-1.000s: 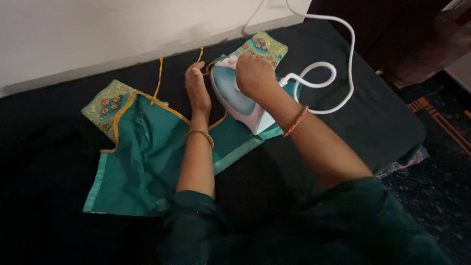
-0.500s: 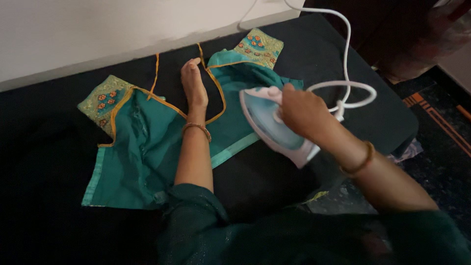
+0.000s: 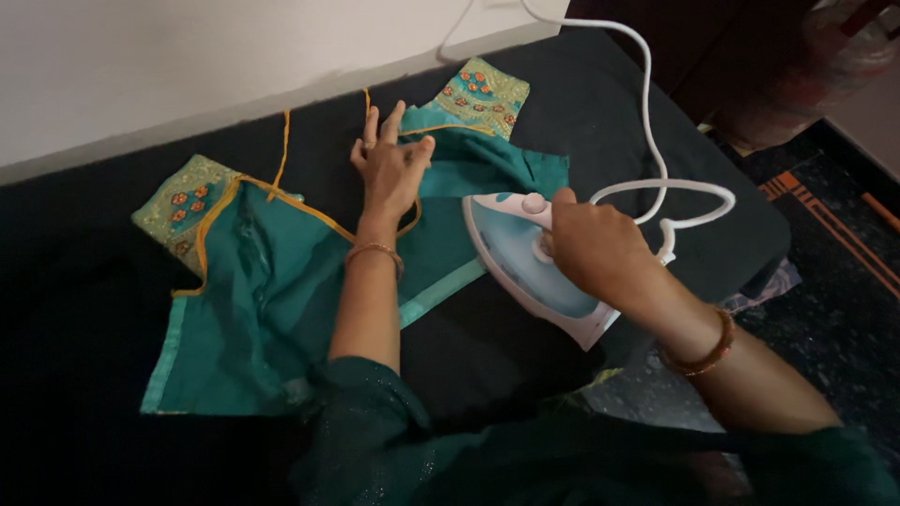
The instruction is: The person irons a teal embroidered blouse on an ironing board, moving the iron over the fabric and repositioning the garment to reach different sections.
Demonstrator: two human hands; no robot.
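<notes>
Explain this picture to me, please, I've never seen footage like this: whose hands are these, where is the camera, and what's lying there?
There is no machine here. The single picture comes from a camera worn on a person's head, looking down at their own two bare hands. The left hand lies flat, fingers spread, on a teal blouse with orange piping and embroidered sleeve ends, pressing it down. The blouse is spread over a dark cloth-covered surface. The right hand grips the handle of a white and light blue iron, which sits just beside the blouse's edge, over the dark cloth. The iron's white cord loops away towards the top of the picture. Both wrists wear bangles, and dark green sleeves show at the bottom.
</notes>
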